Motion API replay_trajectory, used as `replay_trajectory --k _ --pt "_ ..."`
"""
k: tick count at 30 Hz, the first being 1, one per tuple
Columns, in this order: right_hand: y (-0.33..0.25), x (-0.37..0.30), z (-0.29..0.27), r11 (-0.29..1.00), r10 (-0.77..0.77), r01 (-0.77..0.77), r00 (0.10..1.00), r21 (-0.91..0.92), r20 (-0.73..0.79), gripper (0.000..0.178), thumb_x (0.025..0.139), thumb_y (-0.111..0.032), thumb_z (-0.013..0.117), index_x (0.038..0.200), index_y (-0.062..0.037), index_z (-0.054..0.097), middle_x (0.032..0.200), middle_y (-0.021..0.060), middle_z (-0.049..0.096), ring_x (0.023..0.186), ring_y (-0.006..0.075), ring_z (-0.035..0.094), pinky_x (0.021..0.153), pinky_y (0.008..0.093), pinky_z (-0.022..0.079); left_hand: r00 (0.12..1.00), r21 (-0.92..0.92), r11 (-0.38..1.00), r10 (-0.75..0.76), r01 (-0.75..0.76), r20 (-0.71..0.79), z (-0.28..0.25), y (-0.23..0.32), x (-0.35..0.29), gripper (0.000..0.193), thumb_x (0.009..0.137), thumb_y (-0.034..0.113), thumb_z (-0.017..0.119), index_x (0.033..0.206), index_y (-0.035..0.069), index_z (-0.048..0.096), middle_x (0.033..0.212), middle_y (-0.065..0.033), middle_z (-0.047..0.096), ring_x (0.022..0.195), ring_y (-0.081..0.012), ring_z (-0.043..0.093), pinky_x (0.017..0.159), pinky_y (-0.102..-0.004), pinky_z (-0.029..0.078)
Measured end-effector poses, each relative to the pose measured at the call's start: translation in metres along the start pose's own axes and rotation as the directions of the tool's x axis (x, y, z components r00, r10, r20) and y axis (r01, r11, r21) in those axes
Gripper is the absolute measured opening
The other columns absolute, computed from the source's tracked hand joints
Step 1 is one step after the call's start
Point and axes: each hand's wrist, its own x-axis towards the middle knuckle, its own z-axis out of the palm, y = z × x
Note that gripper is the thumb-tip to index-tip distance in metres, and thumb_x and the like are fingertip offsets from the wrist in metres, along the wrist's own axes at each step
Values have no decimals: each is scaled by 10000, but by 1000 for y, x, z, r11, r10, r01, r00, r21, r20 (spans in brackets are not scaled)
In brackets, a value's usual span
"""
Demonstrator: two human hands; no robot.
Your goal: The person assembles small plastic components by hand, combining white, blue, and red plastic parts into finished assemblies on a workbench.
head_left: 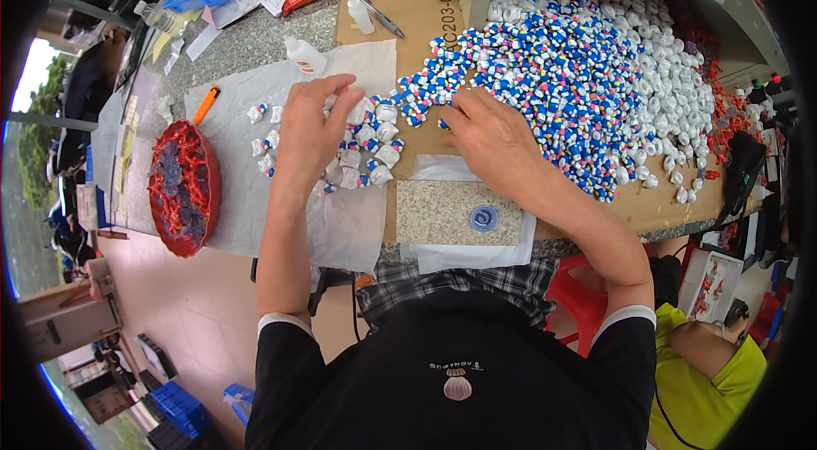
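Note:
My left hand hovers over a group of white pieces with small blue-and-white parts among them, on pale sheet paper. Its fingers are bent, thumb and forefinger apart, with nothing seen between them. At the near left edge of a big heap of small blue-and-white pieces, my right hand has its fingers drawn together. A bit of blue shows by its fingertips; what they hold, if anything, is mostly hidden. A white squeeze bottle stands just beyond my left hand.
A red oval basket holds red and purple pieces at left, near an orange cutter. Before me lies a speckled slab with a small blue round dish. White pieces heap at right. A person in yellow-green sits at lower right.

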Motion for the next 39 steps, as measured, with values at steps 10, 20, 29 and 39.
replay_trajectory --k 10,20,29,39 --pt "-5 6 8 978 -100 111 992 -175 72 150 628 -21 609 776 -13 598 828 111 586 857 225 569 700 304 482 978 37 978 207 -207 11 102 22 128 319 824 206 572 1075 13 611 977 -214 627 900 -338 609 794 -379 475" --pt "-2 -37 -47 927 137 -149 989 343 58 188 809 -35 582 994 1 590 879 157 627 814 310 612 708 362 495 968 47 971 237 -234 -83 135 16 165 406 716 227 664 1058 14 615 913 -163 637 852 -299 618 783 -367 479" --pt "-29 -83 -41 938 8 -55 991 343 136 196 722 7 582 918 6 594 856 130 574 819 295 575 699 373 478 956 -711 685 70 161 284 30 48 47 330 809 73 633 1110 -41 564 861 -62 619 759 -116 584 702 -233 468" --pt "-40 -89 -36 891 187 -211 977 403 97 122 747 -35 645 865 -21 667 791 104 602 719 276 583 624 346 458 906 -857 299 -97 420 411 26 46 -90 315 779 -42 660 1084 -30 580 951 -67 638 823 -86 592 739 -210 483"
